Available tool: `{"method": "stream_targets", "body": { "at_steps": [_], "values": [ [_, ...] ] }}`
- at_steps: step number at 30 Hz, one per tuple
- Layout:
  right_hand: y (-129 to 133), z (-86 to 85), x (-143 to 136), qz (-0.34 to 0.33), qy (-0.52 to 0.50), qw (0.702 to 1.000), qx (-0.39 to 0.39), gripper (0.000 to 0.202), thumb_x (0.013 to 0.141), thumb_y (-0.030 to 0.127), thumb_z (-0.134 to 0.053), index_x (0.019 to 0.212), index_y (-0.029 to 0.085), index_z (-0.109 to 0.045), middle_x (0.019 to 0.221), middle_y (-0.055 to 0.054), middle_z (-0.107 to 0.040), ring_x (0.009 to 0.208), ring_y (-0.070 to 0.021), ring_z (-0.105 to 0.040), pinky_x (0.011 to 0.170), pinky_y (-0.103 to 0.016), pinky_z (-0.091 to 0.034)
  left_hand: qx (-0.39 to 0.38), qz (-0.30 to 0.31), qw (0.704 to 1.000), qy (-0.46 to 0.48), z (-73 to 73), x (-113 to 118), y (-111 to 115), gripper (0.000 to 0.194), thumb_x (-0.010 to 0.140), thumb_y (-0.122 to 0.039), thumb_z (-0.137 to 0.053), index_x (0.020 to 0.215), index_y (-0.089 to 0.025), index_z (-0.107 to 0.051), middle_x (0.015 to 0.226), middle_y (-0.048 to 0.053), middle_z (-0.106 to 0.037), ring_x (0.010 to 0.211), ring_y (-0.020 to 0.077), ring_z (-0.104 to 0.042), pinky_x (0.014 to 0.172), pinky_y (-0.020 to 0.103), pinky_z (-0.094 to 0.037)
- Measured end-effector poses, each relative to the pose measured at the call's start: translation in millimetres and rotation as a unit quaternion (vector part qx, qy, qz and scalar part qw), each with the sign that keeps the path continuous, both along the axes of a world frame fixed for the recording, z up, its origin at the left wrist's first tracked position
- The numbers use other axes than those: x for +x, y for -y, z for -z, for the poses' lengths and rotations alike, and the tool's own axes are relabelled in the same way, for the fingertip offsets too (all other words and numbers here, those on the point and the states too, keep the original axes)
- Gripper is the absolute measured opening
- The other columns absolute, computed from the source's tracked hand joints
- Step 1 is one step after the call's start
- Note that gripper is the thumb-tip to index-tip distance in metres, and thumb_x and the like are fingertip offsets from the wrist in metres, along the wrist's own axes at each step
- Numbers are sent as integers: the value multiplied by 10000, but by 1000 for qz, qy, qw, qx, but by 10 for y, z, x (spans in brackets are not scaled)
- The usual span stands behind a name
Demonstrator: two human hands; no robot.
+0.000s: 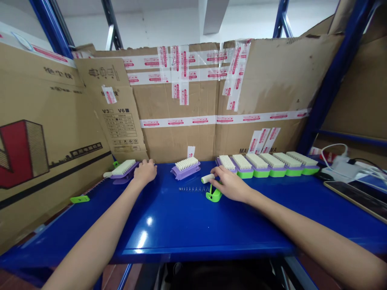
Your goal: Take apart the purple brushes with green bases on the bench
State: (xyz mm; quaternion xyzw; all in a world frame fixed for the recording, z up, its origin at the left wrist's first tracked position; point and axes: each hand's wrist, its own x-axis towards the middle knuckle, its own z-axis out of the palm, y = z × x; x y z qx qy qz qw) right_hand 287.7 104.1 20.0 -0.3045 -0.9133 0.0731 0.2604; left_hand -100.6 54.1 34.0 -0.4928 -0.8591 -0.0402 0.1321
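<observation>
My right hand (232,183) pinches the end of a small white cylinder (207,179) between thumb and forefinger. Just below those fingers a bright green plastic piece (214,196) with an upright stem rests on the blue table. A thin coil spring (193,189) lies left of it. My left hand (145,172) is low over the table, beside the right end of a purple brush (123,169) with white bristles. Its fingertips point away and are mostly hidden, so any grip there is unclear. Between the hands sits another purple brush (186,168), bristles up.
A row of several brushes with green bases (269,166) runs along the back right. Another green piece (80,199) lies at far left. Cardboard walls (181,141) border the table's back and left. A phone (356,197) and a white charger (337,164) with cables occupy the right.
</observation>
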Motion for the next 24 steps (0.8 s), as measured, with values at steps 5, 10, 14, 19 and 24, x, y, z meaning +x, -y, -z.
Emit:
{"method": "stream_targets", "body": {
  "at_steps": [5, 10, 14, 19, 24],
  "values": [
    [21, -26, -2, 3, 15, 1000, -15, 157, 1069, 337, -581, 1148, 203, -599, 1149, -111, -720, 1003, -264, -722, 822, -369, -508, -7, -40, 999, 13, 28, 6, 5, 545, 1057, -381, -391, 1480, -71, -538, 1481, 330, -595, 1360, 452, -603, 1043, 564, -522],
    [33, -35, -5, 3, 21, 999, -29, 163, 1065, 346, -584, 1146, 207, -606, 1093, -102, -761, 922, -250, -730, 739, -342, -461, -18, -49, 998, 22, 42, 1, -9, 542, 1061, -401, -390, 1480, -86, -527, 1491, 319, -604, 1372, 447, -603, 1062, 553, -510],
    [45, -36, -9, 8, 30, 999, -32, 139, 1056, 335, -593, 1115, 211, -611, 1054, -89, -773, 900, -249, -733, 707, -330, -426, -25, -54, 998, 28, 50, -21, -13, 546, 1053, -420, -410, 1461, -80, -540, 1452, 331, -630, 1349, 460, -623, 1054, 565, -509],
    [50, -43, -8, 5, 30, 999, -30, 137, 1054, 343, -579, 1090, 215, -612, 957, -69, -766, 843, -235, -725, 664, -314, -387, -28, -52, 998, 31, 66, -55, -27, 543, 1052, -426, -405, 1461, -98, -549, 1446, 329, -638, 1344, 459, -631, 1048, 569, -506],
    [55, -54, 0, 0, 36, 999, -36, 132, 1056, 343, -571, 1084, 216, -590, 899, -56, -754, 779, -218, -700, 627, -309, -344, -30, -57, 997, 34, 72, -69, -41, 558, 1054, -433, -404, 1484, -102, -531, 1461, 339, -624, 1347, 469, -626, 1045, 583, -498]
  ]
}}
